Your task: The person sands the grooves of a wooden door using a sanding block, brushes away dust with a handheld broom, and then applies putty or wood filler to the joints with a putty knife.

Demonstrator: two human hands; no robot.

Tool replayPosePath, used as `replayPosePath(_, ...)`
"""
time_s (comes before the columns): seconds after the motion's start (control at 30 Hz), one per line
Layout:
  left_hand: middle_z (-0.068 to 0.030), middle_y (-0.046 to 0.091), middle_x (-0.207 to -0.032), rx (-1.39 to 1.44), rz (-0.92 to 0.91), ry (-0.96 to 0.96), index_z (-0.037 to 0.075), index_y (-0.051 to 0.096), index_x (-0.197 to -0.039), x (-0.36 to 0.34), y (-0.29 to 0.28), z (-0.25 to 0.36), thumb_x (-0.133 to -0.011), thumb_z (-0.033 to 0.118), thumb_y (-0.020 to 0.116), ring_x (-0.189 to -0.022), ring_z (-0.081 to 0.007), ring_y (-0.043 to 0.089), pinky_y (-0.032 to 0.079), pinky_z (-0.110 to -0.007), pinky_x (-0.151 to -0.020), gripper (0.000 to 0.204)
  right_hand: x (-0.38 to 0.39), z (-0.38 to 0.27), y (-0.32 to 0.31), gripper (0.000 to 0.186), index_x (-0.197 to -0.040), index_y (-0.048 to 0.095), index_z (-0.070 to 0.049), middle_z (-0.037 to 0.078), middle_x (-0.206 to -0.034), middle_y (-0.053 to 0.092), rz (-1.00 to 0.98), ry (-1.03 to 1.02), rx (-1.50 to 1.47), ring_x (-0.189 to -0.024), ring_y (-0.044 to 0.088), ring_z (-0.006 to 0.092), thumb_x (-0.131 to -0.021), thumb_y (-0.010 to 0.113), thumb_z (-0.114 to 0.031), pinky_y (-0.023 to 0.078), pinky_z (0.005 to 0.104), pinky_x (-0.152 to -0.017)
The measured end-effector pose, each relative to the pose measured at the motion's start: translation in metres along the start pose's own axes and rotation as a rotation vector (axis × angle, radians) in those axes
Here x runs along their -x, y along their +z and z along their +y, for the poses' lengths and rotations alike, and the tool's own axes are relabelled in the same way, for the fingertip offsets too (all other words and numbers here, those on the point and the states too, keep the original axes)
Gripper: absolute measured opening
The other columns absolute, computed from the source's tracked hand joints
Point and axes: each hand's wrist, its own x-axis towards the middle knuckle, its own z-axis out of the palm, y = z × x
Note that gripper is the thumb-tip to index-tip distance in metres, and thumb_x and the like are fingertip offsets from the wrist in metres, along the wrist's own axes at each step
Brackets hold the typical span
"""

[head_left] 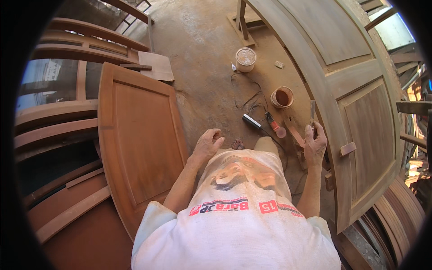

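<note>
Apparently, the long grey-brown wooden door with recessed panels lay along the right of the frame, raised so that its face came within easy reach; a rough wooden trestle at top centre probably bore part of it. Just beside the door's near edge, right of centre, the right hand pinched a narrow, flat, greyish tool between thumb and fingers, its blade pointing up the frame, perhaps to keep it ready and off the wood. The left hand, at centre, was loosely curled and held nothing visible. A small pinkish-brown rectangular block rested on the door at lower right, likely left there to be close by. The door looked matt and dusty, with paler streaks and uneven greyish patches, unlike the warm reddish-brown panelled door at left.
</note>
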Motion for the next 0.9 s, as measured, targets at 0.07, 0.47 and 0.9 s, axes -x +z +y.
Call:
replayPosePath(0.07, -0.019, 0.069, -0.114, 0.019, 0.043, -0.074, -0.003, 0.063, -0.126, 0.0, -0.013, -0.018, -0.095, 0.022, 0.07, -0.101, -0.0276, 0.069, 0.056, -0.037, -0.09, 0.041, -0.02, -0.009, 0.019, 0.036, -0.122, 0.065, 0.004, 0.005, -0.088, 0.062, -0.028, -0.011, 0.0, -0.08, 0.056, 0.0138, -0.1, 0.067, -0.024, 0.049, 0.0301, -0.076)
replayPosePath(0.47, -0.0221, 0.072, -0.115, 0.189, 0.049, -0.389, -0.002, 0.064, -0.129, -0.059, -0.064, -0.092, -0.092, 0.033, 0.07, -0.106, -0.0306, 0.07, 0.054, -0.039, -0.094, 0.051, -0.105, -0.077, 0.171, 0.03, -0.115, 0.067, 0.003, 0.014, -0.083, 0.066, -0.474, -0.12, -0.027, -0.076, 0.063, 0.0184, -0.096, 0.068, -0.019, 0.051, 0.0338, -0.073)
replayPosePath(0.9, -0.0084, 0.07, -0.083, 0.36, 0.226, -1.019, -0.002, 0.071, -0.102, -0.083, -0.135, -0.264, -0.098, 0.023, 0.066, -0.077, -0.0146, 0.067, 0.055, -0.029, -0.062, 0.025, -0.272, -0.153, 0.221, 0.03, -0.116, 0.055, -0.001, 0.002, -0.077, 0.058, 0.102, -0.073, -0.292, -0.061, 0.058, 0.0084, -0.105, 0.062, -0.028, 0.05, 0.0279, -0.055)
